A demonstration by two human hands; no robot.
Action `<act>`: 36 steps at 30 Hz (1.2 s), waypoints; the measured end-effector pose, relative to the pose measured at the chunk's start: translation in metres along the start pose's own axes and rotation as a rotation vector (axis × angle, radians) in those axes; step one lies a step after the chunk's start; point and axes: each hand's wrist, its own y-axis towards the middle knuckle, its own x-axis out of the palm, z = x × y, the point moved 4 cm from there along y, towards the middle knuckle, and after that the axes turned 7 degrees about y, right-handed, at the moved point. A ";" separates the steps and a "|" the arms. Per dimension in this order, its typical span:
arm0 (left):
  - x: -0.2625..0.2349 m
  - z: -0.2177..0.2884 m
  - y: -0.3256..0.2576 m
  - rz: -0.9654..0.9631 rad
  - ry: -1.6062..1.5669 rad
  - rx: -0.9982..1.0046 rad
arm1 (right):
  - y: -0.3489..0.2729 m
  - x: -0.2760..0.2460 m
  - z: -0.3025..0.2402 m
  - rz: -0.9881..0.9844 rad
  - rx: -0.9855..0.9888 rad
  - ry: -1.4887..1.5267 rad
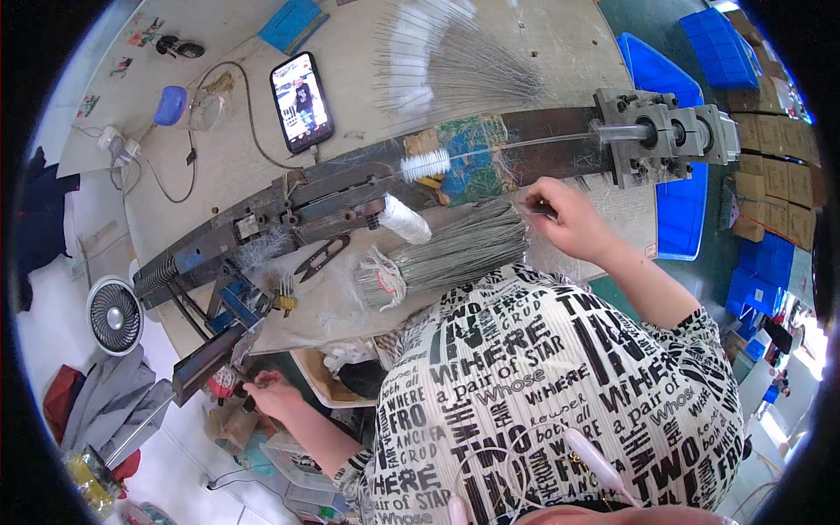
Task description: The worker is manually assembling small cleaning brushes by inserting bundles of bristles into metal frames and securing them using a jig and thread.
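I see the right hand (564, 219) up on the counter (227, 166), fingers pinched shut on a thin wire at the top end of the grey wire bundle (455, 249), just below the long metal rail (350, 188). Left hand (273, 392) is low, off the counter edge, closed round a dark handle (249, 398) under the machine's left end. White bottle brush (426, 164) sits on the rail; phone (301, 101) and scissors (322, 256) lie nearby.

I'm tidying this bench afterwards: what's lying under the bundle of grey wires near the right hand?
The wire bundle rests on a clear plastic sheet spread over the wooden bench. Whatever lies directly beneath the bundle is covered. The right hand touches its end.
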 end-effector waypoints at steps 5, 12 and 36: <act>0.068 -0.021 -0.093 -0.556 -0.135 -0.300 | -0.015 -0.005 -0.006 0.354 0.213 0.814; 0.230 0.046 -0.307 -1.295 0.449 1.082 | -0.001 -0.065 -0.147 0.048 -0.645 0.748; 0.228 0.033 -0.272 -1.326 0.265 0.405 | 0.029 -0.063 -0.079 0.004 -0.352 -0.992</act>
